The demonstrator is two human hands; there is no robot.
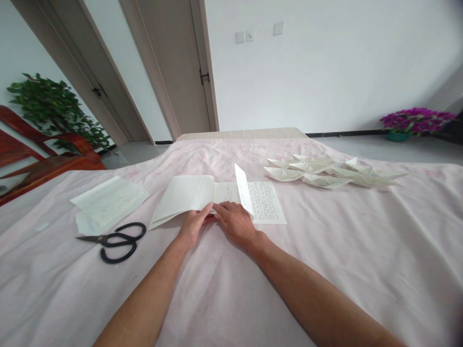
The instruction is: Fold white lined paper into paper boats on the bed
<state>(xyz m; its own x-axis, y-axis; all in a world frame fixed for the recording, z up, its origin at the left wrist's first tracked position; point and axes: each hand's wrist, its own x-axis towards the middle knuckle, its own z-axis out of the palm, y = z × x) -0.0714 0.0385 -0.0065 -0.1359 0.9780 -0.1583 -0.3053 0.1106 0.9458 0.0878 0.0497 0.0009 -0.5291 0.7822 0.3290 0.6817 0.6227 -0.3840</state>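
Note:
An open notebook with lined pages lies in front of me, its left pages bowed upward. My left hand grips its near edge by the spine, thumb on top and fingers beneath. Beside it, my right hand has its fingers together on the page at the spine, and that page's right part stands up. Handwriting covers the right-hand sheet. To the left are black-handled scissors, lying with their blades pointing left, and loose paper sheets.
Several folded paper boats sit in a cluster at the right back. A pale pink cloth covers the surface. Beyond it are a wooden chair, a leafy plant, a door and purple flowers.

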